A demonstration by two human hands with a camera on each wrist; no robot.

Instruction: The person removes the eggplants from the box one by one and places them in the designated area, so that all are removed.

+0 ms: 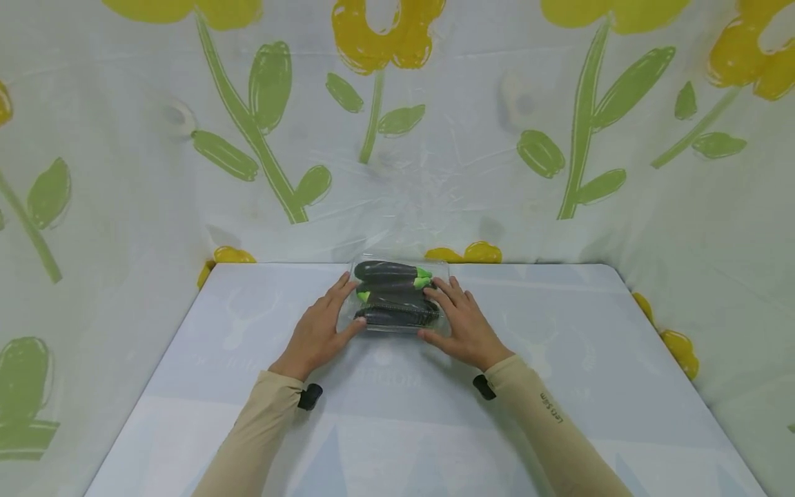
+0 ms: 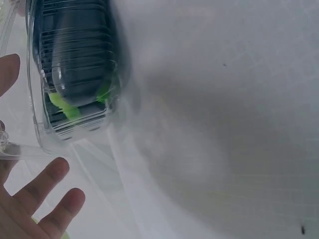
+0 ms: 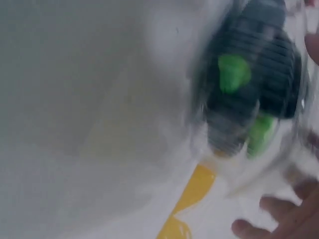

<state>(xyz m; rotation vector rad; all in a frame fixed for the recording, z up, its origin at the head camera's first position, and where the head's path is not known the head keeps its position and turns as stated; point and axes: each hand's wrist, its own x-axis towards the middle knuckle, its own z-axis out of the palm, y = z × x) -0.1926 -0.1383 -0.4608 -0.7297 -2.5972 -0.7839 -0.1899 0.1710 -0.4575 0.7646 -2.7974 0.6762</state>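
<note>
A clear plastic box with several dark eggplants, some showing green stem ends, is near the table's far edge in the head view. My left hand holds its left side, thumb at the near corner and fingers along the side. On the opposite side my right hand grips it in much the same way. The left wrist view has the ribbed wall of the box beside the thumb, with two fingers apart from the plastic. Motion blurs the box in the right wrist view.
The white table bears a pale printed pattern. Right behind its far edge hangs a white curtain with yellow flowers and green leaves, which also encloses the left and right sides.
</note>
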